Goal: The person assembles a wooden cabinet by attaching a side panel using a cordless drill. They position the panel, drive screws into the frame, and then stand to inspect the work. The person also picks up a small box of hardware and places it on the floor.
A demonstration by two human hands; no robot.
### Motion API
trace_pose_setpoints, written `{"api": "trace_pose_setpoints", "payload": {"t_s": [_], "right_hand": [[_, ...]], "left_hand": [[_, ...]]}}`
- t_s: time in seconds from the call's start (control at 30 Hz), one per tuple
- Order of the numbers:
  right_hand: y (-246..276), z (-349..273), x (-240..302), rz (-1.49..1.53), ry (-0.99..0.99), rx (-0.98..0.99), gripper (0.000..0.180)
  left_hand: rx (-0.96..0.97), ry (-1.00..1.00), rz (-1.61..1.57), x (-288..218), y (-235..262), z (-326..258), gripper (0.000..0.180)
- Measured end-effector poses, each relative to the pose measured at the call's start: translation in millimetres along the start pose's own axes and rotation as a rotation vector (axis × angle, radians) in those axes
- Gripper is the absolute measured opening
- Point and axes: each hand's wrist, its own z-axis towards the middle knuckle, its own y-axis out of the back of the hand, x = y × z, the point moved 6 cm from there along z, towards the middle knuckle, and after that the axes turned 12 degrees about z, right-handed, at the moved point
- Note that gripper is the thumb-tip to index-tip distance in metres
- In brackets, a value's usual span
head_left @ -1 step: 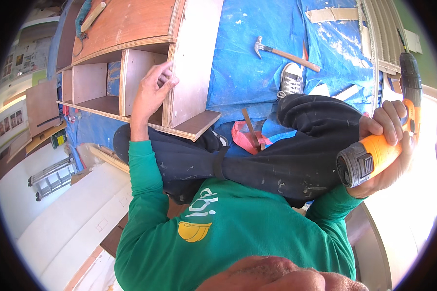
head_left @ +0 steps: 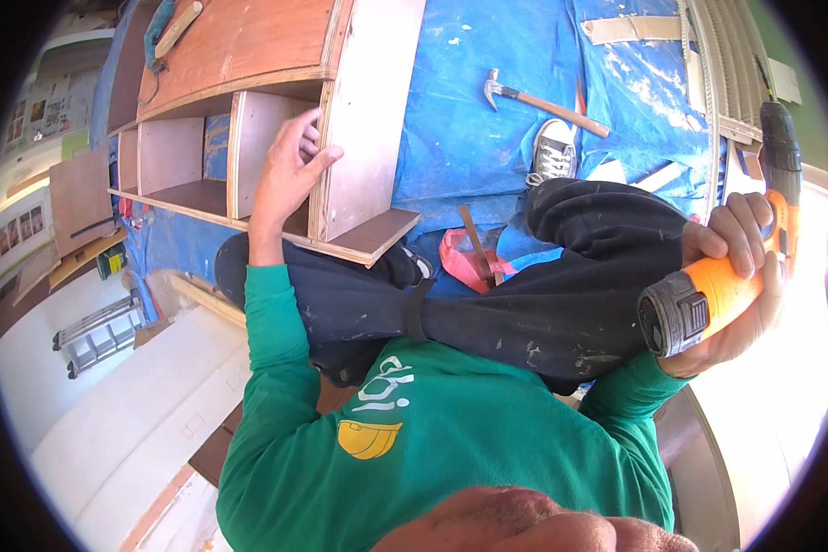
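Gripping an orange-and-black drill in the right hand, with fingers and thumb wrapped round the orange body. Pointing chuck and thin bit away from the person, beyond that hand; showing the black end on its near side, turned toward the left.

Holding nothing in the left hand: half open, with fingers loosely curled. Hovering or resting at the front of a wooden cabinet; can't tell whether touching. Seeing a pale board just right of that hand, open compartments left of it, and a teal thing with a cord farther out to its left, beside a pale piece of wood.

Also seeing a hammer between the hands and farther out, lying on a blue sheet with head toward the left. Spotting a shoe just nearer than the hammer. Nearer still, between both hands, seeing a wood strip across a pinkish-red piece. Seeing a folded ladder well left of the left hand and nearer the person.
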Motion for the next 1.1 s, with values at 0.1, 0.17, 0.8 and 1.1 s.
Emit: {"api": "trace_pose_setpoints", "payload": {"t_s": [0.1, 0.17, 0.8, 1.1], "right_hand": [[-2, 2, 2, -0.001, -0.023, 0.008, 0.038], [-4, 2, 3, -0.001, -0.036, 0.011, 0.033], [6, 56, -18, -0.468, -0.105, 0.074, 0.025], [-18, 92, -53, -0.825, -0.011, 0.164, 0.024]], "left_hand": [[-0.126, -0.011, 0.246, 12, -8, 3, 0.089], [-0.171, -0.128, 0.414, 10, -19, 2, 0.095], [-0.933, 0.200, -0.596, 130, 159, -279, 0.051], [-0.521, 1.235, -0.086, 317, -225, -521, 0.081]]}}
